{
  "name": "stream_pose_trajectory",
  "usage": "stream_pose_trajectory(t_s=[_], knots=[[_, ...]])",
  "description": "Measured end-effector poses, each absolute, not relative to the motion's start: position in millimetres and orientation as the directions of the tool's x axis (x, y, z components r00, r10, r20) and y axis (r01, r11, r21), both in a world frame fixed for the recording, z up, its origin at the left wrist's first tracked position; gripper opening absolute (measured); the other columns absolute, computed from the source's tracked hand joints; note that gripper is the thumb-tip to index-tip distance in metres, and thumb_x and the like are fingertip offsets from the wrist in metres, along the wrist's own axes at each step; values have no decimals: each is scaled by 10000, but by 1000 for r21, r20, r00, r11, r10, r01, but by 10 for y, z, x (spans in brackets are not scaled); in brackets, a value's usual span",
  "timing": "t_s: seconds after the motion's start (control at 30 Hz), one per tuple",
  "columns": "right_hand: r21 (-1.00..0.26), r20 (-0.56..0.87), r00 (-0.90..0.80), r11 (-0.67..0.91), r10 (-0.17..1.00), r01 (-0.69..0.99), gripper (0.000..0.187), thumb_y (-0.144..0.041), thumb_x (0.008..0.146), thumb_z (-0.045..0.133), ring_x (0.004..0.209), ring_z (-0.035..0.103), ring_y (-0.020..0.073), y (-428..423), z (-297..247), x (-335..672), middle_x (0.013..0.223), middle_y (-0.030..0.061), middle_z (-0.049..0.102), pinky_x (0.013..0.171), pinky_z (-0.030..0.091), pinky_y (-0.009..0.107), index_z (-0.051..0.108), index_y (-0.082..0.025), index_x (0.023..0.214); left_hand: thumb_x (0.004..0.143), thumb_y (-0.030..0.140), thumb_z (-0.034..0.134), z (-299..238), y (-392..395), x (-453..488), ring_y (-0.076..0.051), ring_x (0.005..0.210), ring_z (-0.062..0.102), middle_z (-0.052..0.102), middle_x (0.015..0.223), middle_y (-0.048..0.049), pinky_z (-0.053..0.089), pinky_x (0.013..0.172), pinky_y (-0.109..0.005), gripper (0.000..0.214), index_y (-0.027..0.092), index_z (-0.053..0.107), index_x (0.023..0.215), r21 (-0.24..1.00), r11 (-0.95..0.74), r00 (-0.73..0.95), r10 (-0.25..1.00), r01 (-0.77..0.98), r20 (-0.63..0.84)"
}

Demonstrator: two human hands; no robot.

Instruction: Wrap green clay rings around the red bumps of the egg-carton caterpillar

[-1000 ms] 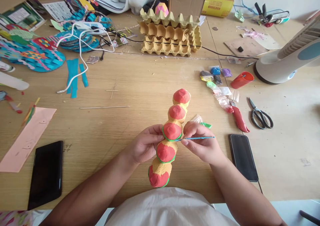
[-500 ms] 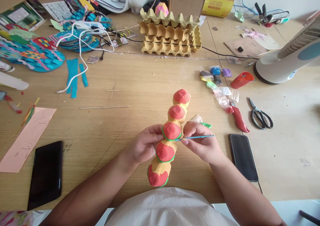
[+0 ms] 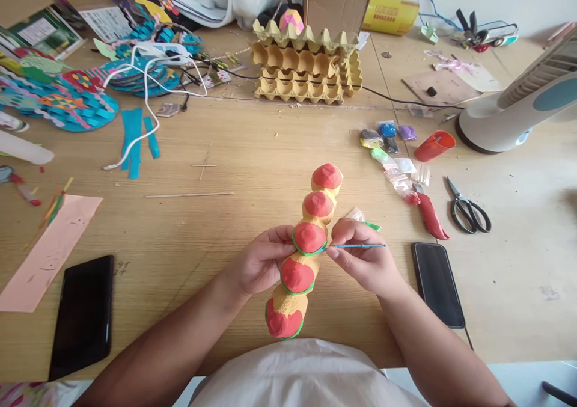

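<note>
My left hand (image 3: 265,260) grips the left side of an egg carton strip (image 3: 291,302), thumb against its middle cup. Each of its several cups is topped with red clay (image 3: 309,238). Green clay edging (image 3: 311,252) borders the three cups nearest me; the two far cups show none. Between the thumb and fingers of my right hand (image 3: 365,257) is a thin blue clay tool (image 3: 360,246). Its tip touches or nearly touches the green edge of the middle cup. Just beyond that hand lie a clear bag and a green clay piece (image 3: 372,226).
Stacked egg trays (image 3: 306,64) stand at the back. To the right are clay packets (image 3: 387,129), a red cup (image 3: 435,146), a red-handled cutter (image 3: 430,214), scissors (image 3: 469,205), a phone (image 3: 437,284) and a fan (image 3: 518,106). A black tablet (image 3: 83,317) and pink paper (image 3: 49,250) lie left.
The blue tool's tip has shifted slightly right and up along the middle cup's green edge. The left hand keeps its hold; the whole view has shifted slightly.
</note>
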State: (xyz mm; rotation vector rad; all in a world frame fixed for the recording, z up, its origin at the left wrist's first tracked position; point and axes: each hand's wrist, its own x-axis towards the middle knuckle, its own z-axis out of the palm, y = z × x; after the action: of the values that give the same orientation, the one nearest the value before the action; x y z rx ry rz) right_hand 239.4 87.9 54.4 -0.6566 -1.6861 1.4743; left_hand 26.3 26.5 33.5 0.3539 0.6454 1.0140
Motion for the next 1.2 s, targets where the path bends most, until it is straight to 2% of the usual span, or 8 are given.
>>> stream_pose_trajectory(t_s=[0.2,0.4,0.63,0.93,1.2], knots=[[-970,242,-577,198,780,-140,156,-180,920,738,686,524,142,891,548,2398,747,-8,572,637,436,287,630,-219,815,795,247,810,342,271,249,-146,692,664,732,827,-28,524,650,-253,167,191,779,949,539,495,365,868,-682,-336],[-971,239,-547,211,802,-115,144,-166,925,729,689,521,143,886,528,2388,749,-11,574,627,427,283,642,-228,829,795,251,801,361,284,260,-143,668,660,737,809,-19,536,627,-250,117,206,775,900,546,502,376,865,-671,-332],[-958,284,-589,247,757,-145,167,-158,918,727,694,532,149,881,529,2388,754,-11,578,644,438,297,612,-227,818,789,246,813,323,276,264,-139,732,689,769,851,-23,551,685,-238,152,199,782,930,531,499,364,866,-685,-344],[-940,317,-545,332,776,-75,162,-151,923,725,674,547,157,849,560,2351,728,-5,604,614,431,305,638,-232,814,808,247,814,300,252,258,-162,754,690,759,877,-47,536,712,-272,165,180,780,955,525,491,375,871,-695,-319],[-942,326,-568,311,756,-127,197,-178,926,725,671,541,163,857,564,2360,722,0,584,603,429,314,598,-233,785,815,241,818,286,244,260,-181,790,696,756,910,-66,531,748,-304,180,167,768,971,534,480,364,877,-696,-313]])
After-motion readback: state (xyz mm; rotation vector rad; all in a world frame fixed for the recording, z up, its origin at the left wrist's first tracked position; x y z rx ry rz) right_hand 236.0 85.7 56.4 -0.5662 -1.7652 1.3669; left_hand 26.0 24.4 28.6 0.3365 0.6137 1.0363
